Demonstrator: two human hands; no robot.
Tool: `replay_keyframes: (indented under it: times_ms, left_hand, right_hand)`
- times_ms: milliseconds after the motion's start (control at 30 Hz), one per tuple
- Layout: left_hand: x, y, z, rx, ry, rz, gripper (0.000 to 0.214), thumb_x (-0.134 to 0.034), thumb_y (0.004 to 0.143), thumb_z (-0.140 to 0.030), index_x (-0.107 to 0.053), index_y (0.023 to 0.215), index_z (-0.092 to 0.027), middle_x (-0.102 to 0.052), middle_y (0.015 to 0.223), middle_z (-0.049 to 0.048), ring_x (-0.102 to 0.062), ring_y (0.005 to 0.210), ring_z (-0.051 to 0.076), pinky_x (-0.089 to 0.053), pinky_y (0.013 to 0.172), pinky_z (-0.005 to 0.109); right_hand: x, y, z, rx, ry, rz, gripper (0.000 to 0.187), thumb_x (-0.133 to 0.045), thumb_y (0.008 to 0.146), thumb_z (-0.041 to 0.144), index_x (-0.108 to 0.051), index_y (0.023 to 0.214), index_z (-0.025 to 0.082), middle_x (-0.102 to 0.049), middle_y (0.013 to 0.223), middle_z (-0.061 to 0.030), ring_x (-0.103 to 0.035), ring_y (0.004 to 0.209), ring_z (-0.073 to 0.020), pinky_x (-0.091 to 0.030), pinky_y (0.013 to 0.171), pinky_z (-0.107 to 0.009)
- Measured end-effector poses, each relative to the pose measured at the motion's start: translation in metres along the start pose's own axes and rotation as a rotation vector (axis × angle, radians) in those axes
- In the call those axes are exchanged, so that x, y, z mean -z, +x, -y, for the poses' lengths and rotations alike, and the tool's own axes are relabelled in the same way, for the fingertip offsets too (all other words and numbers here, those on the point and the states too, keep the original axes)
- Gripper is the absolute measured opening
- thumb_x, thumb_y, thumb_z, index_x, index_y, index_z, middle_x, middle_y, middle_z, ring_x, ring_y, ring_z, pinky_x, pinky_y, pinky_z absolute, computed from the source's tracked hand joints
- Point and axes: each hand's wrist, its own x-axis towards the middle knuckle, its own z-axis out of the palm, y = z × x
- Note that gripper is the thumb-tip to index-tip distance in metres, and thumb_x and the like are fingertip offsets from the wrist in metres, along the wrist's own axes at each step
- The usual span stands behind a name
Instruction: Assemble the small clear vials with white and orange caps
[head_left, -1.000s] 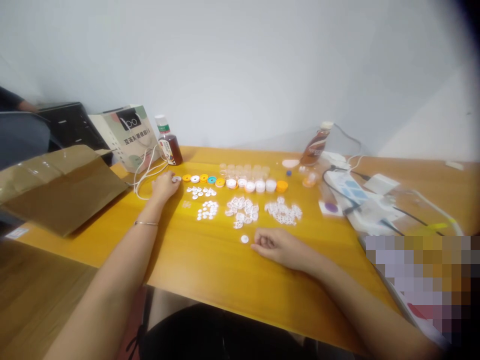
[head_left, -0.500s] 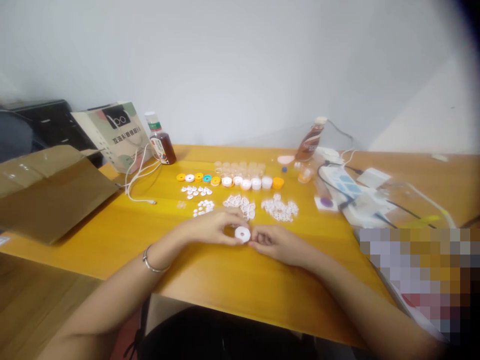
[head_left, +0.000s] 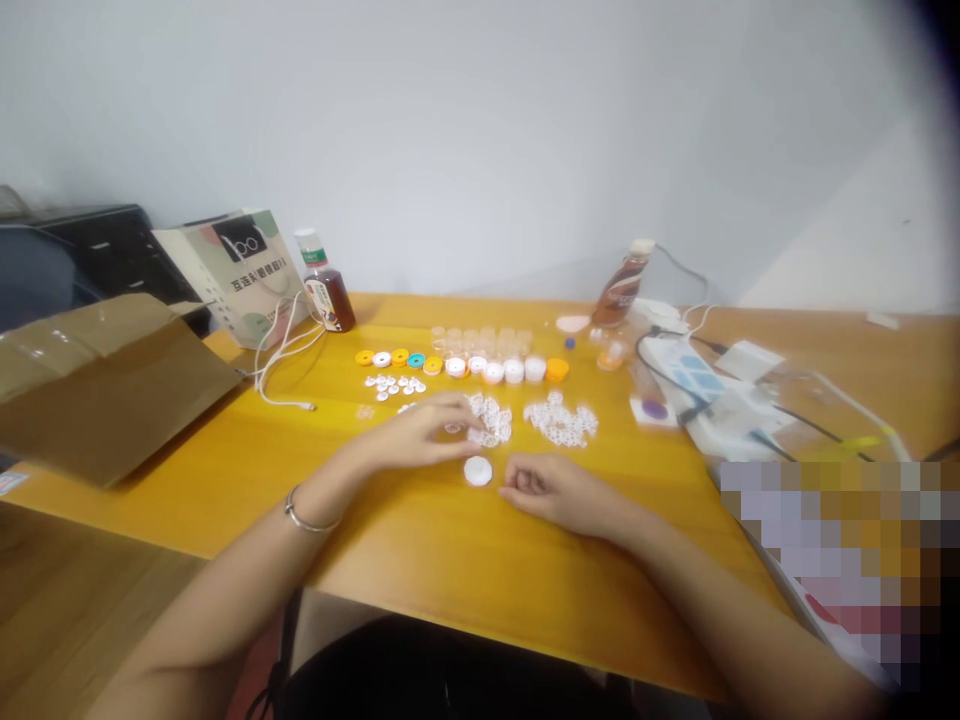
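A round white cap-like piece (head_left: 478,471) lies on the table between my hands, touched by neither. My left hand (head_left: 431,432) is open above it and to the left, its fingers stretched over the near-left edge of a heap of small white openwork pieces (head_left: 491,418). To the right of the white piece rests my right hand (head_left: 546,485), its fingers curled closed; whatever it may hold is hidden. A second heap of the same openwork pieces (head_left: 562,420) lies beyond my right hand. Small white discs (head_left: 395,386) lie past my left hand, some partly covered by it.
Orange, white and blue round caps (head_left: 433,366) stand in a row, with clear cups (head_left: 487,340) behind. A dark drink bottle (head_left: 328,295), a paper bag (head_left: 240,270) and a cardboard box (head_left: 105,400) are left. A brown bottle (head_left: 624,288) and a power strip (head_left: 690,375) are right.
My left hand has let go of the round white piece and moved up to the openwork heap. The piece now lies on the table. My right hand has barely moved.
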Motion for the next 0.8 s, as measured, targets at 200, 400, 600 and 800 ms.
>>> replay_keyframes:
  times_ms: [200, 400, 600, 800]
  left_hand:
    - [0.057, -0.032, 0.055, 0.447, 0.251, -0.071, 0.022, -0.051, 0.078, -0.033, -0.066, 0.086, -0.019, -0.065, 0.086, 0.0055, -0.058, 0.079, 0.019, -0.044, 0.073, 0.03]
    - [0.08, -0.067, 0.102, 0.763, 0.314, 0.047, 0.014, -0.053, 0.062, -0.021, -0.066, 0.069, -0.019, -0.068, 0.074, 0.003, -0.061, 0.068, 0.019, -0.043, 0.061, 0.026]
    - [0.074, -0.061, 0.101, 0.733, 0.243, 0.106, 0.019, -0.052, 0.062, -0.026, -0.066, 0.075, -0.02, -0.069, 0.078, 0.0019, -0.061, 0.069, 0.017, -0.044, 0.061, 0.023]
    - [0.073, -0.059, 0.105, 0.736, 0.217, 0.12, 0.02, -0.052, 0.06, -0.028, -0.065, 0.072, -0.019, -0.068, 0.076, 0.003, -0.06, 0.068, 0.018, -0.044, 0.061, 0.023]
  right_hand:
    - [0.0, 0.0, 0.001, -0.017, -0.002, -0.007, 0.017, -0.05, 0.081, 0.032, -0.051, 0.072, 0.018, -0.046, 0.059, 0.0038, -0.039, 0.053, -0.0082, -0.03, 0.05, -0.021]
    - [0.001, 0.0, 0.002, -0.031, -0.008, -0.001, 0.016, -0.05, 0.081, 0.031, -0.052, 0.071, 0.018, -0.045, 0.058, 0.0038, -0.039, 0.052, -0.0086, -0.029, 0.049, -0.021]
    - [0.001, -0.001, 0.001, -0.031, -0.034, 0.001, 0.016, -0.049, 0.082, 0.032, -0.053, 0.073, 0.018, -0.047, 0.059, 0.0037, -0.041, 0.053, -0.0088, -0.03, 0.051, -0.022]
    - [0.001, 0.0, 0.001, -0.026, -0.026, 0.003, 0.017, -0.049, 0.082, 0.032, -0.053, 0.074, 0.018, -0.047, 0.059, 0.0037, -0.04, 0.053, -0.0087, -0.03, 0.05, -0.021]
